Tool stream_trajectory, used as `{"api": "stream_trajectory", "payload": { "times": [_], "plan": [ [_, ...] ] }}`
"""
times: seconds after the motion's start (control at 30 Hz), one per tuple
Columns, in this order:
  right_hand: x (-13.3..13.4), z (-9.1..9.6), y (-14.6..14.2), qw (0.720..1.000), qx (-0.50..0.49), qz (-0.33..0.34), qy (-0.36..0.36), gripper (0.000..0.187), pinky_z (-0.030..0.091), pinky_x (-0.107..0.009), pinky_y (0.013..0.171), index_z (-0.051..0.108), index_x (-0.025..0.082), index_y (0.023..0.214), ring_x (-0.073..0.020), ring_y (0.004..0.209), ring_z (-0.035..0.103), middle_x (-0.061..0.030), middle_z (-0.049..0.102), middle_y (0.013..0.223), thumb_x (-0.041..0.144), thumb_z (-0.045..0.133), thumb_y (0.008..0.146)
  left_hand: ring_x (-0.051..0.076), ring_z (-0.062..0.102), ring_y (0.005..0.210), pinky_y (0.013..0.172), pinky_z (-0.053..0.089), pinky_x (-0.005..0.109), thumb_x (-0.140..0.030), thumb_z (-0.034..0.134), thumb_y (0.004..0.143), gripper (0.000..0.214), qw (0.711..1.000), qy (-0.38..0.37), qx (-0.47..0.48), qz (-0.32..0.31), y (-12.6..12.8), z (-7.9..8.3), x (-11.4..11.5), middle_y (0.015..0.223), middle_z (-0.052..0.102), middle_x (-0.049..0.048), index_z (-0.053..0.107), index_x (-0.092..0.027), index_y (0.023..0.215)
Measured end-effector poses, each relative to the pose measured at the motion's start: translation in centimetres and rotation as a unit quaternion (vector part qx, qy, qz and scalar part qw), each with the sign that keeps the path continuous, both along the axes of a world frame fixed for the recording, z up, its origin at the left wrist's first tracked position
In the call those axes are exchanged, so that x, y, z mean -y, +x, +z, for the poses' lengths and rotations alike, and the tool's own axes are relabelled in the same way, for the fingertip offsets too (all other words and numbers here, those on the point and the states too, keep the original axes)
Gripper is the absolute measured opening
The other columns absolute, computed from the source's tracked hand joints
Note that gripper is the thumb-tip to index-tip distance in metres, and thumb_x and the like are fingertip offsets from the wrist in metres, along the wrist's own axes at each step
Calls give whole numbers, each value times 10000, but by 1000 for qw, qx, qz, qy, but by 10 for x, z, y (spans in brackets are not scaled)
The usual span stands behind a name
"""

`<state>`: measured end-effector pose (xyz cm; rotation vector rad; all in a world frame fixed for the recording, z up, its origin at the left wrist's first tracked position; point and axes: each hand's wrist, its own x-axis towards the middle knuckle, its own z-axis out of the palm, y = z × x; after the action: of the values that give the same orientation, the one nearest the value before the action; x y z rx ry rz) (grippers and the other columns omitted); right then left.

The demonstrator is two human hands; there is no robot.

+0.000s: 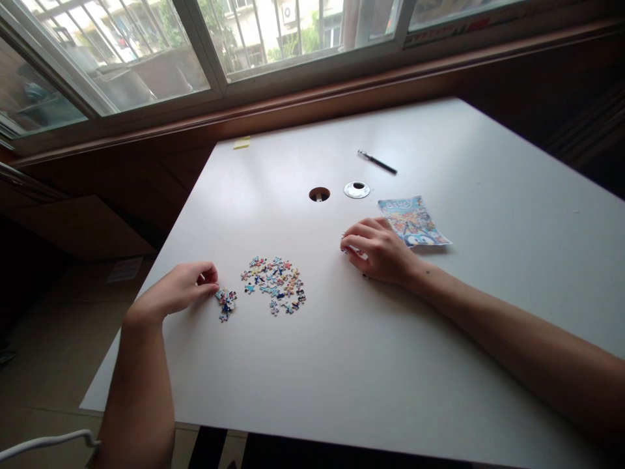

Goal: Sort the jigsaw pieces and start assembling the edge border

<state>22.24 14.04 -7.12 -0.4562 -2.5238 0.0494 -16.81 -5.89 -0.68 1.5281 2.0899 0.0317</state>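
Observation:
Thumb and fingertips of my left hand (183, 286) are pinched together at the edge of a small heap of jigsaw pieces (227, 302). A piece seems to be at those fingertips, though it is too small to make out well. A larger, loosely spread group of jigsaw pieces (276, 283) lies to the right of that heap, mostly blue, yellow and dark. Farther right, my right hand (375, 247) rests on the table with fingers curled over more jigsaw pieces (345, 246), which are largely covered by it. A colourful picture sheet (414, 220) lies just beyond this hand.
The white table (303, 378) has a round cable hole (319, 195), with its silver cover (357, 190) lying beside it. A black pen (378, 161) lies farther back. Yellow tape (241, 142) marks the far edge. A white cable (49, 443) shows at bottom left.

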Motion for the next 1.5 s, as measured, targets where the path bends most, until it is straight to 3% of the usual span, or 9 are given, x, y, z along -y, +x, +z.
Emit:
{"api": "stream_trajectory", "payload": {
  "times": [0.23,0.53,0.7,0.8,0.87,1.0,1.17,1.33,1.5],
  "plan": [
    [1,2,0,1000,0,1,-2,117,354,-388,880,649,209,882,-215,900,595,-49,718,951,115,582,867,203,617,729,650,440,262,-502,547,872,283,999,29,-32,-3,4,1,-2,783,687,13,610,-226,865],
    [0,2,-1,1000,-8,0,4,124,352,-386,888,645,215,890,-206,898,591,-37,714,944,111,579,868,138,552,585,618,409,242,-437,429,1000,254,981,184,-53,-21,22,-7,-14,683,614,-29,520,-226,891],
    [2,2,-1,1000,-13,2,4,128,358,-394,883,645,214,893,-211,902,596,-39,718,946,108,580,864,134,576,686,654,455,239,-368,570,968,185,935,333,28,-115,60,-15,-23,776,630,12,581,-196,901],
    [2,3,-1,1000,-16,1,1,131,361,-399,881,646,216,889,-213,906,597,-38,720,944,108,578,861,143,622,737,687,507,249,-274,655,921,127,899,393,107,-163,81,-20,-25,819,673,45,631,-177,843],
    [3,5,-1,1000,-16,3,-2,134,362,-402,882,648,218,888,-216,908,598,-40,720,942,109,576,858,162,674,810,741,548,266,-214,669,905,42,883,405,150,-183,90,-23,-25,897,722,71,686,-176,903],
    [7,9,-2,1000,-18,14,-2,152,367,-404,886,651,220,905,-222,917,597,-47,720,951,105,570,847,225,707,1045,938,569,349,-160,666,893,258,878,375,193,-227,97,-28,-24,1108,754,111,728,-200,1140],
    [14,14,-4,999,-28,23,-8,159,371,-405,881,652,224,908,-223,909,602,-47,725,942,102,569,849,255,678,1157,1078,505,421,-136,665,888,370,879,324,251,-243,99,-29,-22,1201,737,113,707,-227,1244],
    [30,28,-11,992,-57,83,-79,98,414,-383,847,651,213,935,-201,871,612,-49,718,906,157,575,907,267,671,1150,916,595,375,-157,625,930,406,852,218,417,-228,107,-26,-19,1229,711,147,647,-216,1331],
    [52,44,-18,959,-79,200,-187,120,491,-342,806,671,199,1019,-177,833,622,-67,714,898,187,572,952,262,664,1127,965,572,415,-159,593,951,421,823,139,487,-255,115,-14,-16,1301,658,160,611,-221,1367]
  ]
}}
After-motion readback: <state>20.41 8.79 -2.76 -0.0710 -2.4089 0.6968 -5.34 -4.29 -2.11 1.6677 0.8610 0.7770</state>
